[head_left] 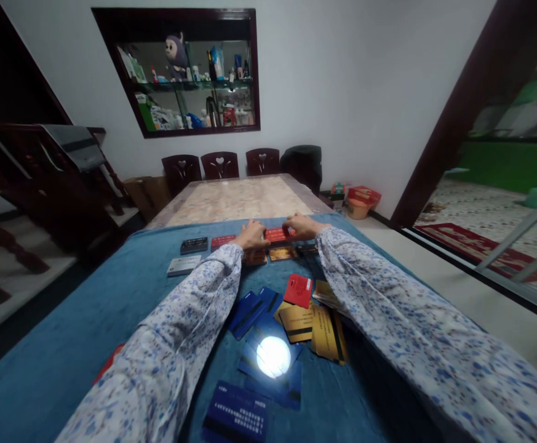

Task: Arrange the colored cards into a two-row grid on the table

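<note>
Left hand [252,235], right hand [301,227], pinching red card [277,234], print unreadable

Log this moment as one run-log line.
left hand: pinching red card, left end | right hand: pinching its right end | where: far card row on blue cloth | near: loose card pile

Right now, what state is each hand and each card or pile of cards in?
Left hand, gripping the held red card's left end.
Right hand, gripping its right end.
Held red card, level, between both hands.
Black card, flat on the blue cloth.
Blue cards, loosely fanned, overlapping.
Gold cards, overlapping heap.
</note>
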Available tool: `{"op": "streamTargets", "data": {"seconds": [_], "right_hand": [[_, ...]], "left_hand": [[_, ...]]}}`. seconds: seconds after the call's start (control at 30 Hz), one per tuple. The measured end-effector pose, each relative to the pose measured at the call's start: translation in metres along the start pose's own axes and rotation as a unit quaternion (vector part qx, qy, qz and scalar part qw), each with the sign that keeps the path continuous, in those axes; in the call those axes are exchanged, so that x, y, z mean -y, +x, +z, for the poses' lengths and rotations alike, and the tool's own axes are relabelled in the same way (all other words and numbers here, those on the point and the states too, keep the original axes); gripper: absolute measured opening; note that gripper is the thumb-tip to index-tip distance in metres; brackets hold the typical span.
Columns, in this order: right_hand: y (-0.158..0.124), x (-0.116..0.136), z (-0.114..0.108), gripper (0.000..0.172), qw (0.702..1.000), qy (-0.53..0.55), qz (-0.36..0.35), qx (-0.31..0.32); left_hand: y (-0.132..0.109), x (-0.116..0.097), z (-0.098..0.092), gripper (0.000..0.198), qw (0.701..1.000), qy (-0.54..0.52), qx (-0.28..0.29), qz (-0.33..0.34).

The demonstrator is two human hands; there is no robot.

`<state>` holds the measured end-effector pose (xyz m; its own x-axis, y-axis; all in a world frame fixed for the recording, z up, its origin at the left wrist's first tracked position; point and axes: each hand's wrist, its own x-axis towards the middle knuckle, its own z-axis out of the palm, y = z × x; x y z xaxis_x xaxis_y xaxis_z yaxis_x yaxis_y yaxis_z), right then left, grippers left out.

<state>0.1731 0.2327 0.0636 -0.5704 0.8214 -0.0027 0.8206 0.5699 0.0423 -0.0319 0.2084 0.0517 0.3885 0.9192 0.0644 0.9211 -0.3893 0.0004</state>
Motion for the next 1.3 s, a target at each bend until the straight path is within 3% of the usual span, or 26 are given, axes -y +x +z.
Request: {"op": "streamTargets", "data": {"seconds": [0.47, 0.77, 1.3], "right_hand": [[0.027, -0.022, 0.028, 0.040, 0.999, -0.009, 0.031, 0.031], [0.029, -0.019, 0.026, 0.036, 0.998, -0.025, 0.032, 0.054], [0.028, -0.014, 0.022, 0.034, 0.995, -0.023, 0.043, 0.082]], "left_hand": [[0.024, -0.002, 0.017, 0.041, 1.000, 0.001, 0.016, -0.015], [0.029, 0.000, 0.021, 0.027, 0.999, 0.009, 0.037, -0.007], [0.035, 0.005, 0.025, 0.032, 0.999, 0.006, 0.054, 0.002]]}}
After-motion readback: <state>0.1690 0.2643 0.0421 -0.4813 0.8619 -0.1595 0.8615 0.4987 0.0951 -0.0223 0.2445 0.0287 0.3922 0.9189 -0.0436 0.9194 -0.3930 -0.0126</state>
